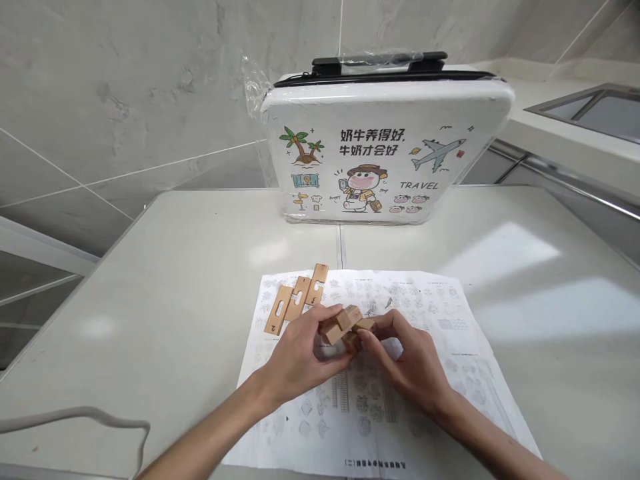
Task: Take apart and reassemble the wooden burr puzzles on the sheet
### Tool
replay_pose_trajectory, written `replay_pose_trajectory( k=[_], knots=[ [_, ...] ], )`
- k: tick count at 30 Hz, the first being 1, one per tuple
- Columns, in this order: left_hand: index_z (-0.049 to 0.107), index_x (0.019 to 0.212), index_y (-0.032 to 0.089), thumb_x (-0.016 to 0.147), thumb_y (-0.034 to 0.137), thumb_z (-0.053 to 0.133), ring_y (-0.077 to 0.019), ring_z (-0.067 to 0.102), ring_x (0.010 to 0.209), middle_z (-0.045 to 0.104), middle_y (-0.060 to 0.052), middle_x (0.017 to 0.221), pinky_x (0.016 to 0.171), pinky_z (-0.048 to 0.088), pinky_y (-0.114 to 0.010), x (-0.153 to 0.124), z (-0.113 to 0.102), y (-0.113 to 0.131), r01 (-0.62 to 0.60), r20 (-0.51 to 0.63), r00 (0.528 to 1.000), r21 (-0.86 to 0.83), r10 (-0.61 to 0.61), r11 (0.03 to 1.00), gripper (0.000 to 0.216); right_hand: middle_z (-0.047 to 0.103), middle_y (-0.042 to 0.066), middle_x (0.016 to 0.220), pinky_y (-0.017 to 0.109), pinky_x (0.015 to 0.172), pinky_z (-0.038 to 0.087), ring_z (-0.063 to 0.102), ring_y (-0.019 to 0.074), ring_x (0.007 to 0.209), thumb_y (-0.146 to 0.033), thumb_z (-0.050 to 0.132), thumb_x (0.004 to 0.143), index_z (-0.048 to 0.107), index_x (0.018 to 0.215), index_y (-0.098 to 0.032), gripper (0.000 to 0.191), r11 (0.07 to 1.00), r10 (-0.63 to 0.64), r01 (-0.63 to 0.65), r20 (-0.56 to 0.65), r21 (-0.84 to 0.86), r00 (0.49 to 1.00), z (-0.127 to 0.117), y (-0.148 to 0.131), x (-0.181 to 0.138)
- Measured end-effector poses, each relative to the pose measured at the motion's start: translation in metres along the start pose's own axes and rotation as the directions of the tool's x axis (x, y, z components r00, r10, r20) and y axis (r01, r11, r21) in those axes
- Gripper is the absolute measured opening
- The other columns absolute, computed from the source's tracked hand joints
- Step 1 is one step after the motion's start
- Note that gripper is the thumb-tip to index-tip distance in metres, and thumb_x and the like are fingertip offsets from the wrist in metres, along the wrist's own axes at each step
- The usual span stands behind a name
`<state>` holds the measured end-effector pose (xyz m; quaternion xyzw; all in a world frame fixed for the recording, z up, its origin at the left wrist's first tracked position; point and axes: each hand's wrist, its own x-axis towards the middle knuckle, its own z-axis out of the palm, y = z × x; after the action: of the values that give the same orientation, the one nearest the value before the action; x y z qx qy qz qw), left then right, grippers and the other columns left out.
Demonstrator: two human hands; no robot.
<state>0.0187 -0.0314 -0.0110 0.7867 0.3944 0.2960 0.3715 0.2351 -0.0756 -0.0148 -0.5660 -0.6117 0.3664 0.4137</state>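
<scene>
Grips wooden puzzle [346, 325] from both sides, left hand [299, 355] and right hand [411, 363] closed on it over paper sheet [431, 313], long axis left-right; leaves loose wooden pieces [295, 300] just beyond, nearer left hand.

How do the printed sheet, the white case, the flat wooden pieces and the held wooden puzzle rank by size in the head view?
1. printed sheet, but it lies nearer than the white case, so this order is unsure.
2. white case
3. flat wooden pieces
4. wooden puzzle, partly covered by fingers
</scene>
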Motion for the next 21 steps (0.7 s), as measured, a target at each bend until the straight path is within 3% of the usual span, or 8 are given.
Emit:
replay_pose_trajectory(
  k=[9, 13, 18, 21],
  knots=[
    [0.047, 0.14, 0.028, 0.095, 0.029, 0.075, -0.0214, 0.072, 0.088, 0.073, -0.004, 0.103, 0.079, 0.059, -0.038, 0.0003, 0.0044, -0.0068, -0.186, -0.054, 0.98, 0.077, 0.191, 0.979, 0.053, 0.082, 0.007, 0.09, 0.034, 0.067, 0.062, 0.079, 0.0241, 0.076, -0.038, 0.062, 0.104, 0.06, 0.097, -0.025, 0.015, 0.985, -0.148, 0.139, -0.085, -0.1, 0.985, 0.0038, 0.0017, -0.0032],
    [0.051, 0.134, 0.029, 0.095, 0.031, 0.073, -0.0241, 0.075, 0.092, 0.076, -0.005, 0.108, 0.084, 0.06, -0.042, 0.001, 0.0042, -0.0051, -0.193, -0.036, 0.98, 0.088, 0.197, 0.977, 0.045, 0.081, 0.008, 0.087, 0.035, 0.067, 0.063, 0.08, 0.0253, 0.076, -0.04, 0.06, 0.104, 0.059, 0.095, -0.026, 0.017, 0.986, -0.146, 0.137, -0.098, -0.101, 0.984, 0.0053, -0.0001, -0.0034],
    [0.053, 0.135, 0.029, 0.092, 0.03, 0.078, -0.0245, 0.075, 0.09, 0.076, -0.004, 0.103, 0.083, 0.06, -0.043, 0.0041, 0.0048, -0.0037, -0.235, -0.09, 0.964, 0.163, 0.252, 0.958, 0.05, 0.083, 0.008, 0.092, 0.035, 0.067, 0.063, 0.081, 0.0259, 0.079, -0.035, 0.062, 0.104, 0.058, 0.097, -0.027, 0.012, 0.97, -0.224, 0.216, -0.062, -0.114, 0.973, 0.0068, -0.0008, -0.0043],
    [0.058, 0.133, 0.029, 0.089, 0.033, 0.082, -0.0259, 0.075, 0.097, 0.074, -0.007, 0.112, 0.085, 0.061, -0.043, 0.0055, 0.0043, -0.0035, -0.211, -0.101, 0.967, 0.188, 0.233, 0.959, 0.051, 0.083, 0.008, 0.093, 0.035, 0.066, 0.062, 0.081, 0.0259, 0.076, -0.034, 0.064, 0.103, 0.059, 0.099, -0.026, 0.01, 0.959, -0.251, 0.243, -0.035, -0.148, 0.967, 0.0076, 0.0017, -0.0058]
  ],
)
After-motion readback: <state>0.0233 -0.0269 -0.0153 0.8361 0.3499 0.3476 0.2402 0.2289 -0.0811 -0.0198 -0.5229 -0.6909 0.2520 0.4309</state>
